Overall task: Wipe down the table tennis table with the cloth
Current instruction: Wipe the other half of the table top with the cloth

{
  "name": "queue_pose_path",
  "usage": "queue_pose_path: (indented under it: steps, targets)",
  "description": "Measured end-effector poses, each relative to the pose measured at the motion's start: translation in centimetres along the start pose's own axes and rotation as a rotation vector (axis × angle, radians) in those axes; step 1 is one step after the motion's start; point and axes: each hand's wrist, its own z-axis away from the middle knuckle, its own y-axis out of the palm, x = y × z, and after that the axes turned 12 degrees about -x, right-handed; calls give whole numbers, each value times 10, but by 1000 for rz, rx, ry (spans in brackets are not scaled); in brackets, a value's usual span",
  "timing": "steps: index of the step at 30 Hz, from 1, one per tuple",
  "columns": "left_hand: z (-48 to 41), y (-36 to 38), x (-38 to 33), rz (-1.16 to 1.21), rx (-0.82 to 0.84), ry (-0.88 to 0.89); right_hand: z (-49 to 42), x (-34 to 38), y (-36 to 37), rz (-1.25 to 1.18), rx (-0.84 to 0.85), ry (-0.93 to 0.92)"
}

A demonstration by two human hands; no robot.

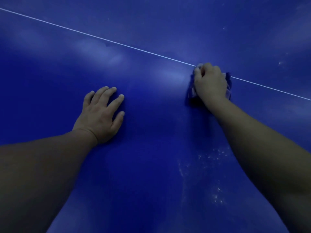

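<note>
— Where is the cloth?

— I see the cloth [191,91] bunched under my right hand [210,81]. The fingers are curled over it and press it onto the blue worktop [151,165]. It sits right on the thin white line [101,39], which runs slantwise from far beyond my left hand to the outer side of the right.

— Which way does it lie?

— It is crumpled, so I cannot tell a clear long axis. The part that shows is a strip on the inner side of the right hand, toward the left one. It runs from the fingertips back toward the wrist, crosswise to the line. A smaller fold peeks out on the outer side. It is soft fabric, dark blue with paler patches.

— And the other hand?

— My left hand [101,115] lies flat, palm down, fingers straight and slightly spread, holding nothing. It is well apart from the right and nearer to me.

— The surface?

— Smooth, flat, deep blue. Pale hazy smears [101,49] show beyond the left hand. White specks [217,197] lie scattered beside my right forearm, nearer to me than the cloth.
</note>
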Motion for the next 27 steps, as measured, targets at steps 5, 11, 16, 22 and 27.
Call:
queue_pose_path:
  steps: [5, 11, 16, 22, 27]
  targets:
    - [-1, -4, -2, -26, 14, 11, 156, -18, -55, -132, 111, -250]
    - [3, -12, -11, -104, 59, 160, 149, -21, -53, -91, 93, -325]
    - [13, -18, -26, -258, 136, 78, 153, 8, -44, -30, 59, -83]
    - [120, -42, -76, -36, 135, -36, 296, -21, -104, -201, 214, -513]
    - [250, -47, -94, -17, 174, -142, 216, -21, -79, -74, 114, -289]
